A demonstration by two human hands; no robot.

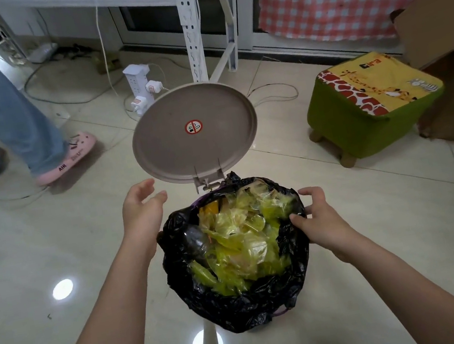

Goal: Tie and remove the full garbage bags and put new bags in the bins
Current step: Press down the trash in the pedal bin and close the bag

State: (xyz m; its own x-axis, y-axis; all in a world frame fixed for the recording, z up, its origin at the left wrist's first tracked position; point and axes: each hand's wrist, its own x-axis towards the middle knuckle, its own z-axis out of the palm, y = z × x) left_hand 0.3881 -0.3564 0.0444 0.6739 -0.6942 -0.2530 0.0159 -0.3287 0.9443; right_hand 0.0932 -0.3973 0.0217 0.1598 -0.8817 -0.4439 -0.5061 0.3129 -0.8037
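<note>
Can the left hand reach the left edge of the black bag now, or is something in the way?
Probably yes. The left hand hovers open just beside the black bag, near its left edge, with nothing between them. The lid stands open behind, so it does not block.

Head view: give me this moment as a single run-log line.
lid: up | black bag: full, untied, in bin | left hand: open, beside rim | right hand: fingers at bag edge, grip unclear | new bag: not visible
</note>
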